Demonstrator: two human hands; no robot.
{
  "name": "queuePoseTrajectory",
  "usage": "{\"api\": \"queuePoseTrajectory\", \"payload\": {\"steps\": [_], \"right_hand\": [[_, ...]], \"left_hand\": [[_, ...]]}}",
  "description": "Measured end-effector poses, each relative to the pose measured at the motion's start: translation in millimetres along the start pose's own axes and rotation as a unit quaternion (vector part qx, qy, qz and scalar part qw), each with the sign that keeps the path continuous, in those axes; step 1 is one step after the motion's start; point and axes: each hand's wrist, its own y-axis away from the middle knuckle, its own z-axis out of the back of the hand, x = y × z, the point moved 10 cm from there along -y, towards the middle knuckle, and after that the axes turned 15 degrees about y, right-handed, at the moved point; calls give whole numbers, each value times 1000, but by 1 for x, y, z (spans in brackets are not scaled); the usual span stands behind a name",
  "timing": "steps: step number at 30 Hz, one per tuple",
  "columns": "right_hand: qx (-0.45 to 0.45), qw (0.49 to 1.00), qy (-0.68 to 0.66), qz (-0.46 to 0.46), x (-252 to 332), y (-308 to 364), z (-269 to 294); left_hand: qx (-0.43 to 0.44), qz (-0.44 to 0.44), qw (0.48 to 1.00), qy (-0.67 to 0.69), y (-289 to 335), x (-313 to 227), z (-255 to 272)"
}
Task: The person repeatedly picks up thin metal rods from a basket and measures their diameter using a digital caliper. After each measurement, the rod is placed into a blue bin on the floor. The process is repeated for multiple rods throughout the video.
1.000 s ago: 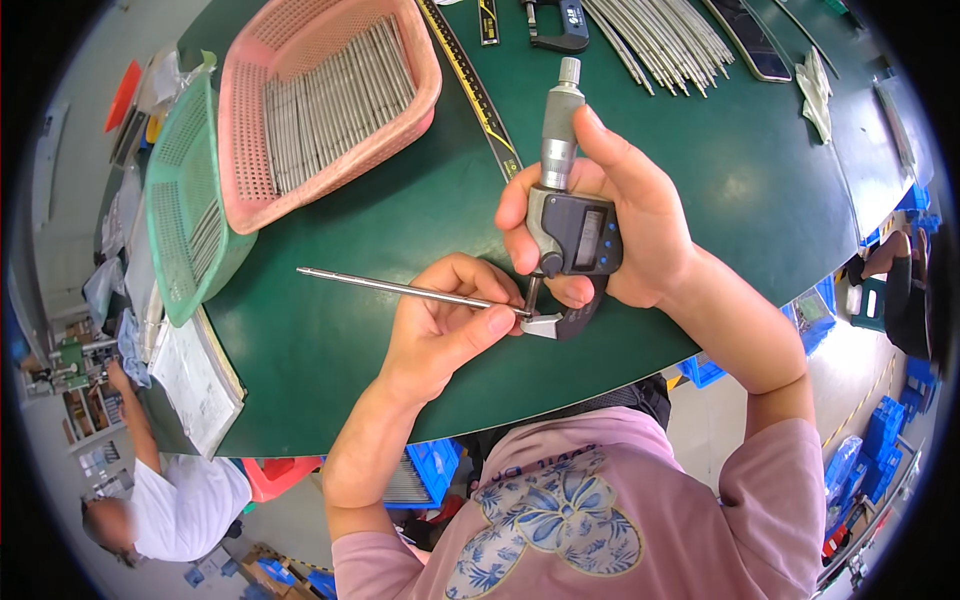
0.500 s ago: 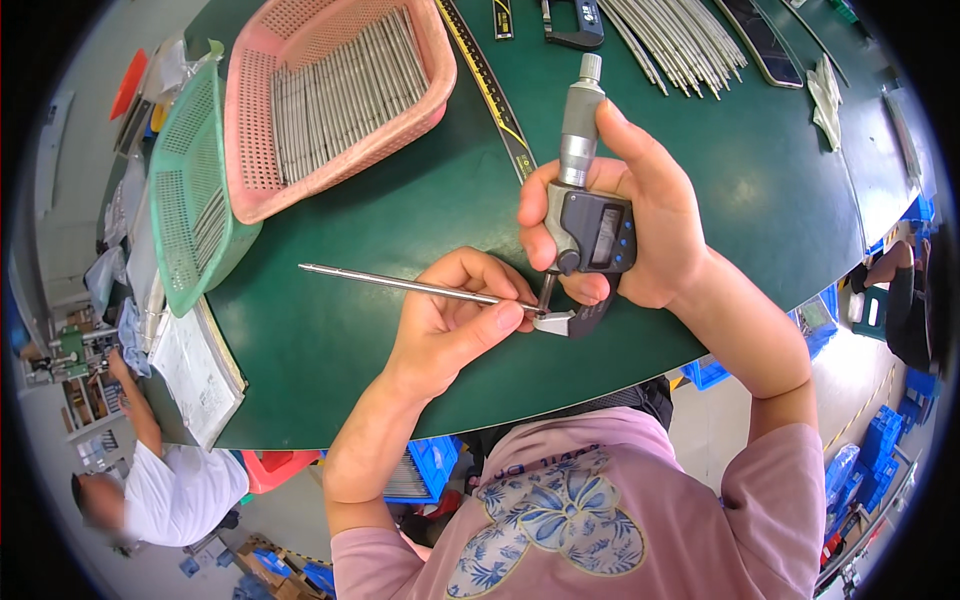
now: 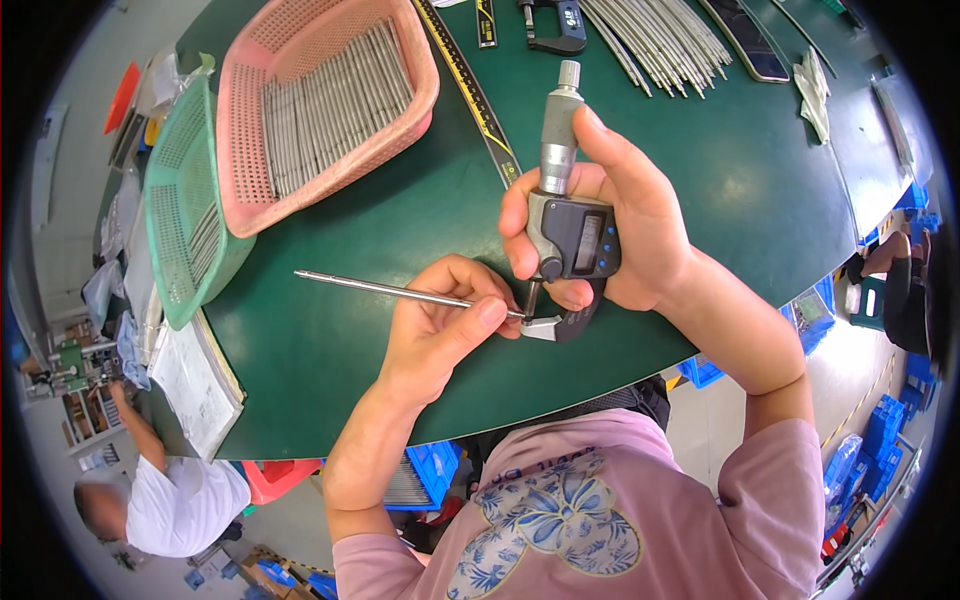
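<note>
Two hands are seen over the green tabletop [image 3: 330, 330], near its front edge. One thin metal rod [image 3: 385, 290] is pinched between thumb and fingertips of the left hand [image 3: 440, 325]; the fingers are closed narrowly on it. The rod is straight, slim, bright grey, and is held roughly level above the tabletop, its free end pointing toward the left edge. Its other end is set into the gap of one digital gauge [image 3: 570, 250], which is gripped by the right hand [image 3: 625, 235]. The fingers of that hand are wrapped around the gauge body, with the thumb on the lower front and a finger laid against the knurled grey barrel. The gauge is held upright, with a dark body, a small screen and a curved frame at the bottom.

Two baskets are counted toward the far left corner: one pink basket [image 3: 330, 170] filled with many similar rods, and one green basket [image 3: 185, 235] just beside it at the left edge. One long ruler [image 3: 470, 85] lies beside the pink basket. A second gauge [image 3: 555, 25] and a loose bundle of rods [image 3: 655, 45] lie at the far edge. One notebook [image 3: 195, 385] rests at the front left corner.
</note>
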Motion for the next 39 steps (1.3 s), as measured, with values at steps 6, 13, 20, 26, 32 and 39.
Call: {"api": "queuePoseTrajectory", "payload": {"steps": [6,13,20,26,32,39], "right_hand": [[-5,1000,-8,-24,-4,-1,2],[1,999,-21,-35,-7,-1,2],[8,999,-37,-32,-8,-2,1],[-11,999,-26,-32,-8,-2,3],[-14,999,0,-39,-8,-1,1],[-7,999,-17,-42,-7,1,1]], "left_hand": [[11,-4,1000,14,0,-1,-1],[34,-2,999,25,1,0,-3],[41,-14,999,19,0,0,-3],[42,-15,999,23,0,-1,-4],[49,-15,999,13,1,-1,-5],[16,8,1000,-7,0,0,-4]]}}
